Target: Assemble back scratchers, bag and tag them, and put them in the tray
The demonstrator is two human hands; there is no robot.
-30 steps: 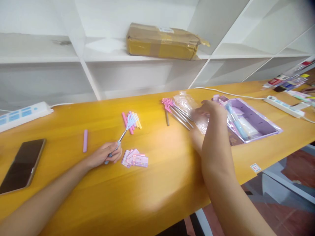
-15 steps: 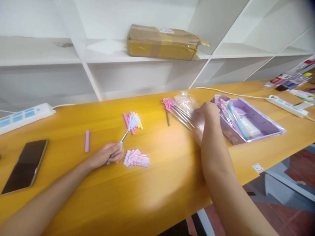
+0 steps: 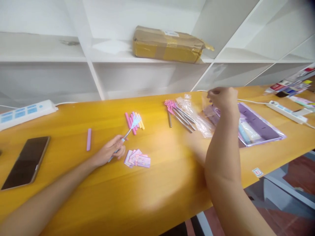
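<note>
Beyond the left hand (image 3: 111, 151), which gripped a pale-blue, hand-shaped, metal-shafted scratcher (image 3: 127, 133), lay slim pink and yellow tubes (image 3: 128, 119) that a careless dip might scatter, while what the right hand (image 3: 223, 98) held was unclear.

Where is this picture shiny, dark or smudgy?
Head view: pale glare on the table; head view: a soft shadow on the wood beside the right forearm; head view: a blurry smear beside it too, and the top right corner goes nearly black.
</note>
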